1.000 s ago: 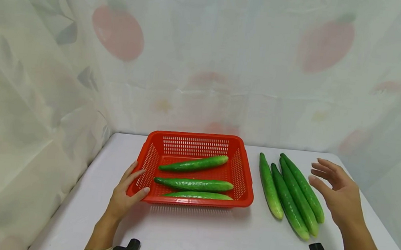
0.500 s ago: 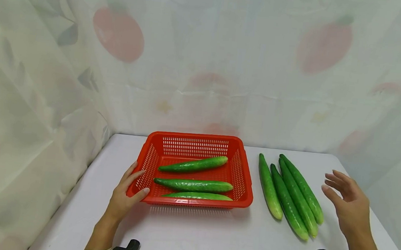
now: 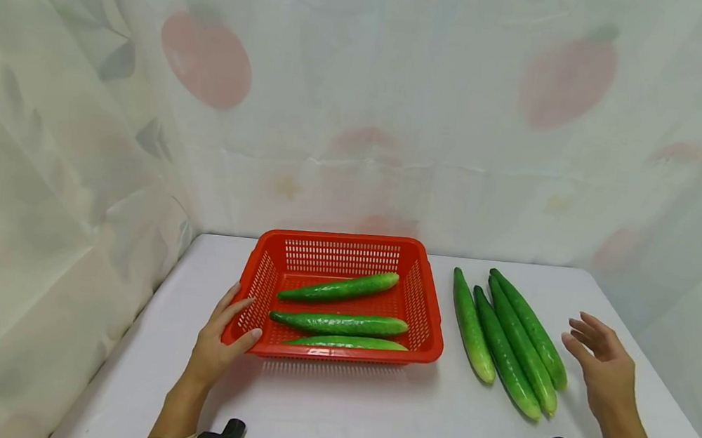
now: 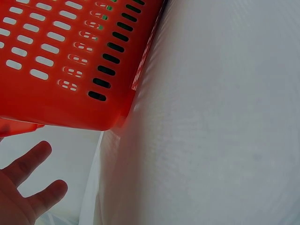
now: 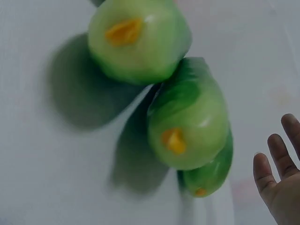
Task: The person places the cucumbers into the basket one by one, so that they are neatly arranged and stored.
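My left hand (image 3: 218, 344) is at the near left corner of a red plastic basket (image 3: 349, 241), thumb over the near rim and a finger over the left rim. Two straight fingers (image 4: 35, 161) show beside the basket's slotted wall (image 4: 51, 61) in the left wrist view. Three cucumbers lie across the basket; the middle cucumber (image 3: 341, 324) is fully visible, while the near rim partly hides the front one. My right hand (image 3: 605, 367) holds nothing, its fingers spread to the right of several loose cucumbers (image 3: 523, 341). Their pale ends (image 5: 187, 126) show in the right wrist view.
The white table (image 3: 357, 417) carries the basket and the loose cucumbers. One cucumber (image 3: 472, 329) lies slightly apart, nearest the basket. Behind hangs a pale curtain (image 3: 399, 111) with fruit prints; another curtain (image 3: 70, 234) runs along the left side.
My right hand has shifted right and nearer to me, away from the loose cucumbers. My left hand, the basket and the cucumbers have stayed where they were.
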A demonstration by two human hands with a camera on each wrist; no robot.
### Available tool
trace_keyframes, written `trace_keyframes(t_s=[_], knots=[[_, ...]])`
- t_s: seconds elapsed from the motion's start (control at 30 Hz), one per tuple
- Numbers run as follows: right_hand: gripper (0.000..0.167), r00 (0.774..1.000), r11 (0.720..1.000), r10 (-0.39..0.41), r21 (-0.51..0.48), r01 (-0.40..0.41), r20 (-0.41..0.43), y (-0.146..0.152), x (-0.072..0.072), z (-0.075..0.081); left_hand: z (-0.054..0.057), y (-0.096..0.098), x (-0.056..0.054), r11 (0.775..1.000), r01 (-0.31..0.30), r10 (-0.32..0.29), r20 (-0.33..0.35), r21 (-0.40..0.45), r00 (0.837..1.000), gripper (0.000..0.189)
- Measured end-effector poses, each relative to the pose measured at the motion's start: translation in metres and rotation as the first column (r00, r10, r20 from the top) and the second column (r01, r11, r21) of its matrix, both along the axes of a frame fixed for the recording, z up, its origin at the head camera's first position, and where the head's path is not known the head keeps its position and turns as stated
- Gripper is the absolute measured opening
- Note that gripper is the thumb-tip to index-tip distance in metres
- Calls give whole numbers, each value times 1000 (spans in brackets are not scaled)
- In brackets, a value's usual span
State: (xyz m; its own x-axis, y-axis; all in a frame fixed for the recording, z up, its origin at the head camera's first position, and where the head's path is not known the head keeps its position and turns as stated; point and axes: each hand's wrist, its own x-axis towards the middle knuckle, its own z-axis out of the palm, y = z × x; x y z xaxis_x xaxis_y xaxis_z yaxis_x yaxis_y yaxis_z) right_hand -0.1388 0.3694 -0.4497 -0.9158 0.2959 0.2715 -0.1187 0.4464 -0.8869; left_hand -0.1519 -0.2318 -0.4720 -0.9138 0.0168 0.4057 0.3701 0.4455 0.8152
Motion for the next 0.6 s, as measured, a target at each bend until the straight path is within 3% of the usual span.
trace_keyframes(t_s=[0.17,0.33,0.6], knots=[[59,997,998,25,-56,-21,73,5,-3,-11,0,0,0,1000,4,-4,1,11,1000,52],[62,987,997,61,-52,-54,147,11,-5,-24,-1,0,-1,1000,-1,1,-5,3,1000,52],[63,986,997,70,-30,-66,153,12,-9,-33,-1,0,0,1000,-9,9,-5,-7,1000,52]])
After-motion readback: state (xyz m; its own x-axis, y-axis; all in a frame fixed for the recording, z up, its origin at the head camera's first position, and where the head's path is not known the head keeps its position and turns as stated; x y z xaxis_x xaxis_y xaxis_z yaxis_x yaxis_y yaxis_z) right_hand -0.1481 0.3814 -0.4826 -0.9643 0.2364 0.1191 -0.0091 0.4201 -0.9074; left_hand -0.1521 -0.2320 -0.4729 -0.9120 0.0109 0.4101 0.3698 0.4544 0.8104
